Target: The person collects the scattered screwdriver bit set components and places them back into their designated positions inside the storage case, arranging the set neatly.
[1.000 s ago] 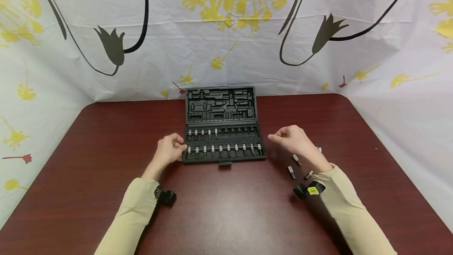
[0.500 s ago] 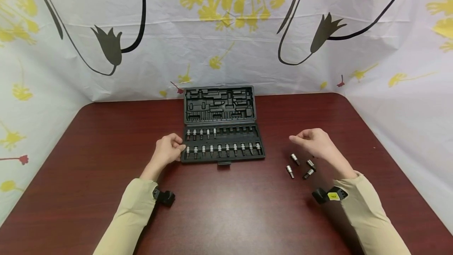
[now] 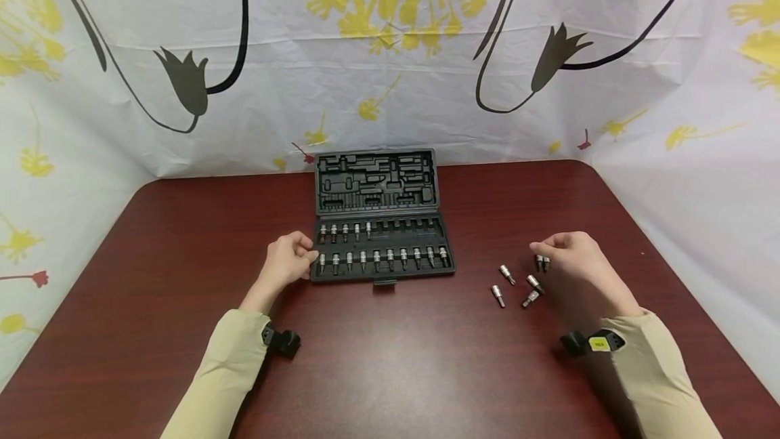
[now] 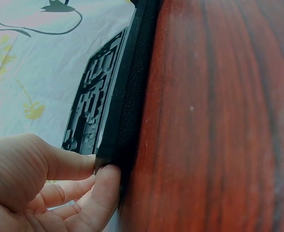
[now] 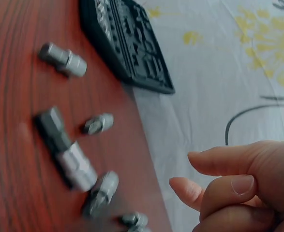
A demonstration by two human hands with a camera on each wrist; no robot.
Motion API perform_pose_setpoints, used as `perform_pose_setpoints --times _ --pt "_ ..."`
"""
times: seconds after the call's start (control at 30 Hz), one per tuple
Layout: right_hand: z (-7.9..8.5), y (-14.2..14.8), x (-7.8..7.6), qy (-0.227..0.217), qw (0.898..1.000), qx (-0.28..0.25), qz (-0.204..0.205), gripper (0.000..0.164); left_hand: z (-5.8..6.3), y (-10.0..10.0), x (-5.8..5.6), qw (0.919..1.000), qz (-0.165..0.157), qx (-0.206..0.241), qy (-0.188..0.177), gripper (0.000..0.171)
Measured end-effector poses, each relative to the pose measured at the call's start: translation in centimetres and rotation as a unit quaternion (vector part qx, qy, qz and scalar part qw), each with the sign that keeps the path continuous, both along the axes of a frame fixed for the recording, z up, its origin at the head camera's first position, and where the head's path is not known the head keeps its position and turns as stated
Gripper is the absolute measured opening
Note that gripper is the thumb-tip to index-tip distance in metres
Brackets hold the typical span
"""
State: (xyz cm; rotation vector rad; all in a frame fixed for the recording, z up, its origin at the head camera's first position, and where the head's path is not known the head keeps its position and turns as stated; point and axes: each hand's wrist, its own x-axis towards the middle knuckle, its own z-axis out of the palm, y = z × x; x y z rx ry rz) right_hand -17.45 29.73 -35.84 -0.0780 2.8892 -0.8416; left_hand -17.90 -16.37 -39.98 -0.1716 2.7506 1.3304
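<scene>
A black bit-socket case [image 3: 385,278] lies unfolded on the table, its lid raised at the back. Silver-and-black bit sockets fill the front row and the left part of the back row. My left hand [image 3: 288,259] pinches the case's front left edge; the left wrist view shows thumb and fingers around that corner. My right hand [image 3: 575,256] hovers over the loose bit sockets at right, with a gap between thumb and index finger and nothing held. One bit socket [image 5: 75,169] appears large in the right wrist view. Two more bit sockets [image 3: 542,263] are partly hidden by my right hand.
Several loose bit sockets [image 3: 506,275] lie scattered on the dark red-brown table [image 3: 390,371] right of the case. A white patterned cloth [image 3: 426,107] hangs behind the table and along its sides.
My right hand has moved right, away from the case, and slightly nearer, over the loose bit sockets. The left hand stays on the case corner.
</scene>
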Motion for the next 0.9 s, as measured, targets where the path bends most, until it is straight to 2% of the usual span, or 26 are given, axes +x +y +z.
perform_pose_setpoints --times 0.4,0.57,0.9 --pt "-1.7 2.1 -0.3 -0.015 0.999 0.017 -0.041 0.037 0.0 0.0 0.0 1.0000 0.000 -0.002 0.000 0.013" --pt "-2.4 2.3 -0.5 -0.008 0.998 0.024 -0.058 0.032 0.0 0.0 0.0 1.0000 -0.001 0.000 -0.003 0.013" --pt "-2.6 2.6 -0.9 -0.025 0.996 0.059 -0.063 0.034 0.0 0.1 0.1 1.0000 0.003 -0.005 0.003 0.013"
